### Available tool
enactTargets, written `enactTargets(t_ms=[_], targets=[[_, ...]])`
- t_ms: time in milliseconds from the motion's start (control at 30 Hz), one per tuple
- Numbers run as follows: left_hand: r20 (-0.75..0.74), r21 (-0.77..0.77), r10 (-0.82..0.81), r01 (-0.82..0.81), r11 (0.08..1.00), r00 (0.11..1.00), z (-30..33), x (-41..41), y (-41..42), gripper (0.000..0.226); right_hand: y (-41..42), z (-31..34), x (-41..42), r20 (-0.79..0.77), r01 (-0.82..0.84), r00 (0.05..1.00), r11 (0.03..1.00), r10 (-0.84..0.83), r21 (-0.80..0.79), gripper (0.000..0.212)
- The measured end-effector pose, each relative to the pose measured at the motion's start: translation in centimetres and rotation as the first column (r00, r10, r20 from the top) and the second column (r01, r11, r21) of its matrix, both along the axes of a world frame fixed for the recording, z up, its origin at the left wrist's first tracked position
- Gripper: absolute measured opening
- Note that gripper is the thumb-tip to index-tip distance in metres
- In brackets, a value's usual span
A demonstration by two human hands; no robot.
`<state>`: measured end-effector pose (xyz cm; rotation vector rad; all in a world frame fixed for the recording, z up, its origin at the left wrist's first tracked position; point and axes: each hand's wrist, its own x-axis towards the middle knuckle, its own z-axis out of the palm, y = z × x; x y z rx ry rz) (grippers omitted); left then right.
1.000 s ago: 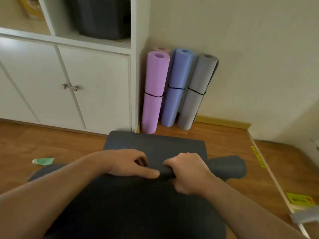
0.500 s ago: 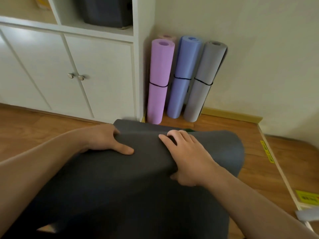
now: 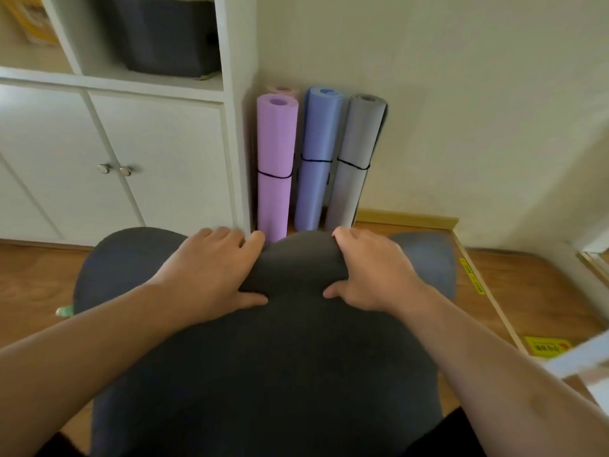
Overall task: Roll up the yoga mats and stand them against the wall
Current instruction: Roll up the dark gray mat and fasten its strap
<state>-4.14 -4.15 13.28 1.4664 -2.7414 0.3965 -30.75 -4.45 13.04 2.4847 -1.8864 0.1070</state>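
Note:
A dark grey yoga mat (image 3: 263, 374) stretches from under me across the wood floor, its far end turned over in a thick roll (image 3: 296, 258). My left hand (image 3: 211, 275) grips the roll left of its middle, fingers over the top and thumb underneath. My right hand (image 3: 372, 275) grips it the same way right of the middle. Against the wall stand three rolled mats, each tied with a black band: purple (image 3: 275, 166), blue (image 3: 316, 159) and light grey (image 3: 356, 159). A pink roll (image 3: 283, 90) peeks out behind the purple one.
A white cabinet (image 3: 131, 153) with two knobbed doors stands at left, a dark bin (image 3: 161, 31) on its shelf. Yellow labels (image 3: 545, 347) and a wooden strip lie on the floor at right. A small green item (image 3: 64, 311) pokes out by the mat's left edge.
The roll has grown thicker and moved farther toward the wall. Both hands have shifted forward over it and spread apart.

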Motion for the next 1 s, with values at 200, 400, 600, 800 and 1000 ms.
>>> enactTargets(t_ms=[200, 400, 600, 800, 1000], targets=[[0.051, 0.047, 0.057, -0.060, 0.997, 0.997, -1.2, 0.8, 1.6, 0.106, 1.5, -1.0, 1.8, -0.114, -0.058, 0.990, 0.985, 0.077, 0.160, 0.044], [0.038, 0.045, 0.037, -0.039, 0.998, 0.999, -2.4, 0.1, 1.9, 0.076, 3.3, 0.0, 2.9, -0.169, -0.083, 0.980, 0.990, 0.101, 0.113, 0.047], [0.072, 0.045, 0.138, -0.142, 0.989, 0.988, -1.7, -0.3, 2.1, 0.056, 5.5, -1.5, 2.9, -0.202, 0.004, 0.978, 0.975, -0.051, -0.223, 0.100], [0.105, 0.069, 0.171, -0.179, 0.981, 0.980, -2.0, 0.1, 1.9, 0.060, 4.4, -3.5, 3.3, -0.152, 0.047, 0.987, 0.996, -0.059, -0.078, 0.093], [0.059, 0.059, 0.175, -0.178, 0.982, 0.983, -3.1, -0.3, 1.3, 0.065, 4.0, -4.0, 3.6, -0.144, 0.066, 0.986, 0.993, -0.080, -0.099, 0.070]])
